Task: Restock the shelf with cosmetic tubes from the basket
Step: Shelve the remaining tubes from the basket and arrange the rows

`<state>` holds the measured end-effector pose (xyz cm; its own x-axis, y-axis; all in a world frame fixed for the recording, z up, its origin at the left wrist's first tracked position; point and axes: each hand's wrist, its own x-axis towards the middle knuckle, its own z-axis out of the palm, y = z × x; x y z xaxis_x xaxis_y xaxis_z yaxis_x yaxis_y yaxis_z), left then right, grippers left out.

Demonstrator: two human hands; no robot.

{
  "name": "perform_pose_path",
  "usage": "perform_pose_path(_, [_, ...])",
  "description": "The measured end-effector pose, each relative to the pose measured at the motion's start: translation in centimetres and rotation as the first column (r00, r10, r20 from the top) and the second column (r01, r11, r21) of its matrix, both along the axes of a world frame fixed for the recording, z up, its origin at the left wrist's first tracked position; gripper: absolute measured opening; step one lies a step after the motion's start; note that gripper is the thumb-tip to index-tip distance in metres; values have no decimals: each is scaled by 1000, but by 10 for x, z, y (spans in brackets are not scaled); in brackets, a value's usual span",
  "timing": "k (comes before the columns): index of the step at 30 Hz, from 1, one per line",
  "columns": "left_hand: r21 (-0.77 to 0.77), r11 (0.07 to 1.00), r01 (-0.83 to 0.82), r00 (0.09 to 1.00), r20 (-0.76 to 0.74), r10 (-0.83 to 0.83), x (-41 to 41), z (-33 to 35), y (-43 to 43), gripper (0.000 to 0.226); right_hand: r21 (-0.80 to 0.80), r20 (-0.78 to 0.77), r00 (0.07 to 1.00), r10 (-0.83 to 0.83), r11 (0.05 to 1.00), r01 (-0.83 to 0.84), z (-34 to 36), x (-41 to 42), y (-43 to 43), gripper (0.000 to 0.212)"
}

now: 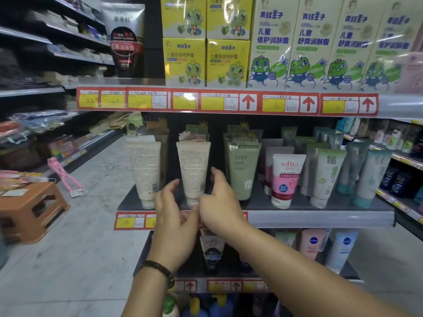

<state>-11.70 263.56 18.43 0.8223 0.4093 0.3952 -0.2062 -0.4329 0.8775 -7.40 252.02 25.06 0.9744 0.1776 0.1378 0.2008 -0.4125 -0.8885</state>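
Observation:
A cream cosmetic tube (194,170) stands cap down on the middle shelf (320,219), second in a front row of tubes. My left hand (174,211) hovers at its lower left with relaxed, curved fingers, a small gap away from the tube. My right hand (220,202) sits at its lower right. That hand's fingertips rest against the tube's right edge and its thumb is near the cap. Neither hand grips anything. A matching cream tube (145,170) stands to the left. No basket is in view.
To the right stand a green tube (243,172), a pink and white Softto tube (286,179) and several teal ones. Yellow boxes (206,62) fill the shelf above; more tubes (313,243) stand below. A brown stool (29,209) sits in the aisle at left.

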Motion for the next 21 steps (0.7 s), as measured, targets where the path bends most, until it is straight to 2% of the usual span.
perform_pose_path(5, [-36,996,82,995,56,-80,1,-3,1,63,68,-16,1000,-13,998,14,-6,4,7,80])
perform_pose_path(10, [-78,991,105,994,28,-103,1,-4,6,65,14,-11,1000,2,1000,-2,-6,-1,8,69])
perform_pose_path(14, [-11,995,98,995,23,-98,2,-8,6,67,-31,10,1000,14,999,-14,-7,-3,6,54])
perform_pose_path(17, [16,996,91,996,-5,-91,6,-11,5,70,-4,-23,1000,15,1000,-15,-6,-3,3,46])
perform_pose_path(21, [-108,987,123,992,-17,-125,8,-14,9,74,16,-35,999,-1,1000,1,-1,-7,3,44])
